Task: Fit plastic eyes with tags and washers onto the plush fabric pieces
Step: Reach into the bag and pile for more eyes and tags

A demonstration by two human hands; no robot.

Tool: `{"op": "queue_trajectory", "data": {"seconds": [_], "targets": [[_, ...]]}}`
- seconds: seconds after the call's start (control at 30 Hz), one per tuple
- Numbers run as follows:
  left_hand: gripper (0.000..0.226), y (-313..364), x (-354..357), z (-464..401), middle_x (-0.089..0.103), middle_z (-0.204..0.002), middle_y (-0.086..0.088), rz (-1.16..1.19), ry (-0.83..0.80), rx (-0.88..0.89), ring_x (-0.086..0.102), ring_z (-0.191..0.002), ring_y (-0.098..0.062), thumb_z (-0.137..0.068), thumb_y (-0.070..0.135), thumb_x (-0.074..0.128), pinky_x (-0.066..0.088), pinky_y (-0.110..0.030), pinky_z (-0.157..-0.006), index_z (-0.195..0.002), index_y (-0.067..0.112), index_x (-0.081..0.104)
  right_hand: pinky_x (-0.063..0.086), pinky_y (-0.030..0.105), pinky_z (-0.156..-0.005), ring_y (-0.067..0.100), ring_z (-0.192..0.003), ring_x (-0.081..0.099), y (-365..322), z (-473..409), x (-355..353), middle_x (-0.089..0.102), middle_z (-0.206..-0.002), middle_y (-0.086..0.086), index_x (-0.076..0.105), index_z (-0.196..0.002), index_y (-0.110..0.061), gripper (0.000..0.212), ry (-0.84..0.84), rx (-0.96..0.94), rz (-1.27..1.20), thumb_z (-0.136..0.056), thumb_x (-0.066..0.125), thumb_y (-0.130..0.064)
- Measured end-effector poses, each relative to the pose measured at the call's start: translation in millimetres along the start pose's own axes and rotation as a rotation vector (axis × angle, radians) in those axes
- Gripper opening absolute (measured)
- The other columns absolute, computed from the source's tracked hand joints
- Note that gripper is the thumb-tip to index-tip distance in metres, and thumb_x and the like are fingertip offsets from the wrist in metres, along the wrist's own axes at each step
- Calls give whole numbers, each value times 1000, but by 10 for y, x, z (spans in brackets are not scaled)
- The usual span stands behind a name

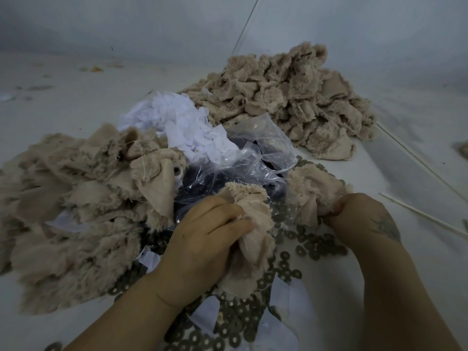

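No readable text anywhere.

Left hand (202, 239) fingers curled closed, right hand (364, 219) fisted, knuckles up

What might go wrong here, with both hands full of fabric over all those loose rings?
The washers lie loose under both hands; dragging the plush piece in the left hand may scatter them. The right hand pulling its piece could snag the open plastic bag and spill it.

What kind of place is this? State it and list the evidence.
Probably a toy-making workshop or home piecework spot. Heaps of cut beige plush pieces cover the pale work surface, loose metal washers are strewn about, and white paper tags lie beside a clear plastic bag.
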State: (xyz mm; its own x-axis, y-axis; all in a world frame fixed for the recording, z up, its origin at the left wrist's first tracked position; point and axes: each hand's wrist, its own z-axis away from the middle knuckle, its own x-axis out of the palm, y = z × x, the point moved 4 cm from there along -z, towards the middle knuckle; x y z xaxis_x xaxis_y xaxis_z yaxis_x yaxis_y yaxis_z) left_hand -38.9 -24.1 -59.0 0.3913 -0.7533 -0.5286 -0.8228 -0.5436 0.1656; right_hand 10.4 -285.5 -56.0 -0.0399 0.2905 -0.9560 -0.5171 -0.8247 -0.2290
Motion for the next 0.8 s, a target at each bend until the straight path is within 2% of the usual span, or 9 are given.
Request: {"op": "queue_trajectory", "data": {"seconds": [0.07,0.1,0.2,0.23,0.27,0.33,0.43,0.67,0.8], "targets": [[36,-25,4,7,71,-98,-16,-6,-18,-16,60,-92,-29,-104,12,45,53,-38,-84,-94,-3,76,50,31,-88,30,-108,63,-14,43,-19,67,-116,16,69,-112,-4,21,6,3,-9,-95,60,-14],[36,-16,7,-3,71,-98,-16,-15,-21,-13,61,-92,-29,-104,13,45,53,-38,-84,-94,-3,76,50,31,-85,31,-103,64,-11,57,-52,69,-112,16,70,-108,-5,19,72,-23,-40,-93,61,-12],[36,-7,-3,-6,71,-98,-17,-16,-18,-9,61,-90,-31,-104,13,45,53,-39,-82,-94,-3,76,47,27,-74,23,-74,64,2,210,-250,73,-88,9,74,-92,-13,6,576,-225,-401,-87,70,-12],[37,-1,-6,-9,71,-98,-17,-5,-11,-15,62,-89,-31,-104,13,45,53,-39,-80,-93,-3,77,50,26,-73,17,-69,64,-52,312,-302,73,-84,4,75,-92,-16,7,708,-336,-551,-86,73,-13],[38,-1,-4,-12,71,-97,-17,-2,-3,-10,62,-88,-31,-105,13,44,53,-39,-79,-93,-3,77,54,26,-71,12,-68,67,-142,404,-311,72,-81,-2,76,-94,-18,10,736,-451,-675,-85,75,-13],[39,6,-8,-27,71,-96,-16,17,13,-9,62,-85,-32,-105,13,44,53,-40,-76,-91,-3,77,57,18,-67,5,-68,71,-391,564,-212,73,-78,-12,76,-92,-23,15,538,-649,-889,-82,79,-12],[39,21,-22,-50,71,-95,-15,27,37,-5,61,-85,-29,-105,14,45,52,-35,-79,-90,-3,77,54,11,-61,-1,-66,71,-707,806,-9,73,-75,-19,75,-85,-28,22,301,-847,-945,-76,83,-10],[25,-26,-60,-27,71,-94,-14,-13,41,-86,58,-93,-22,-97,5,52,44,-21,-97,-89,-7,73,53,9,-67,-3,-73,71,-814,874,123,73,-80,-12,78,-89,-15,15,269,-921,-940,-77,81,-5],[19,-61,-92,-29,72,-92,-13,-48,56,-161,58,-95,-18,-88,3,56,41,-13,-99,-88,-7,72,54,11,-71,-3,-79,71,-806,867,154,74,-85,-10,77,-93,-13,17,253,-946,-950,-80,78,-1]]}}
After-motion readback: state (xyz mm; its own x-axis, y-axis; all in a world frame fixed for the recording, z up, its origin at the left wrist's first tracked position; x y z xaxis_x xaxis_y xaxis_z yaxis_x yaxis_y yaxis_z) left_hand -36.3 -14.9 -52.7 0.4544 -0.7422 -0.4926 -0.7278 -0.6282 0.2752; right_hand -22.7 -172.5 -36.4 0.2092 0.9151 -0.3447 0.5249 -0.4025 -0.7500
